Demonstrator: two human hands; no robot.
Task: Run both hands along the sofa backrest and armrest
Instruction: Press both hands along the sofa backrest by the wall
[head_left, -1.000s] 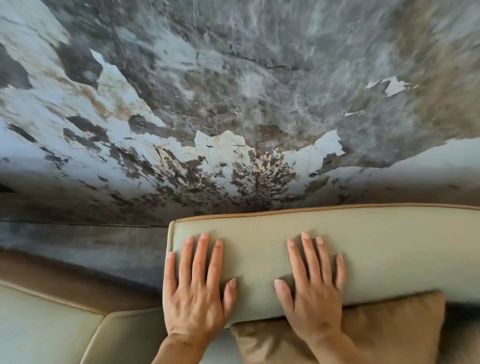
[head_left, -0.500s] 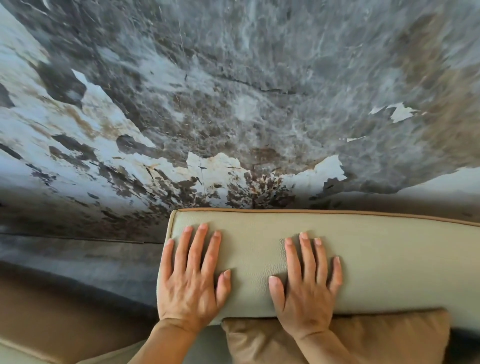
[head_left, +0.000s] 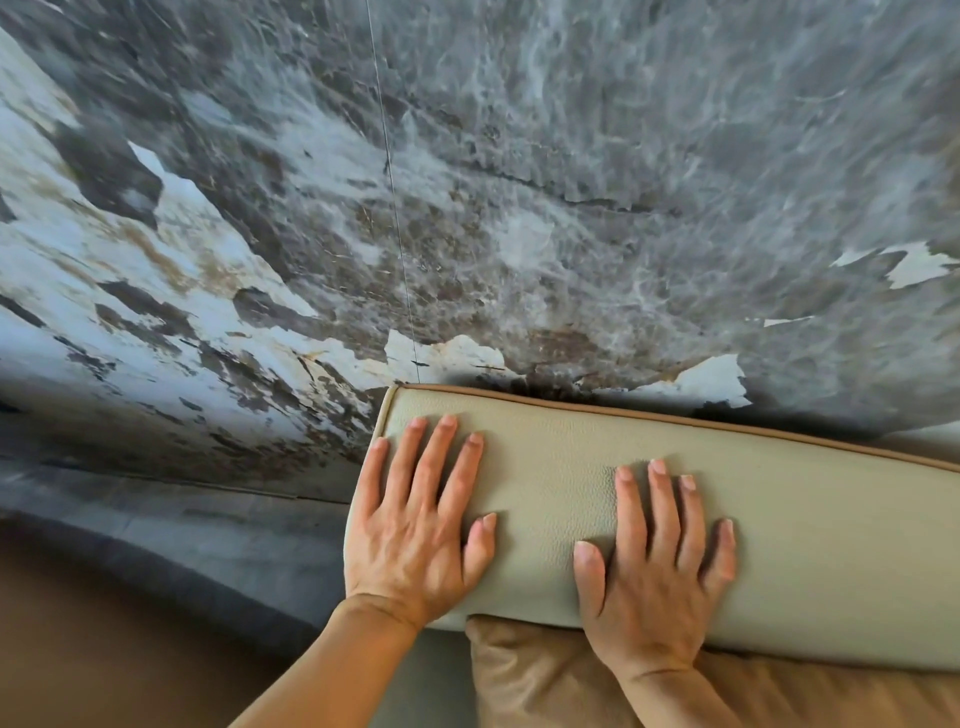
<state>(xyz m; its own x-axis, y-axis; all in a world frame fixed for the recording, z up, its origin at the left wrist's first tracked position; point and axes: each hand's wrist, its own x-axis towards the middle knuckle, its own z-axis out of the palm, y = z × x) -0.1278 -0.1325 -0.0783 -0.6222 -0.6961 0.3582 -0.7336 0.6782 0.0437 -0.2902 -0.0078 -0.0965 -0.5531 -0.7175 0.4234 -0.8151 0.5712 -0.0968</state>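
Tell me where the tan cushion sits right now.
In the head view, the tan cushion sits at the bottom right, tucked under the lower edge of the pale green backrest, directly beneath the right hand.

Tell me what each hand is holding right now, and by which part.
Nothing is held. The left hand and right hand both lie flat, fingers spread, palms down on the pale green leather sofa backrest; neither grips it.

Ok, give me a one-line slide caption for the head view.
Both hands, left and right, lie flat on the pale sofa backrest, above a tan cushion, against a marbled wall.
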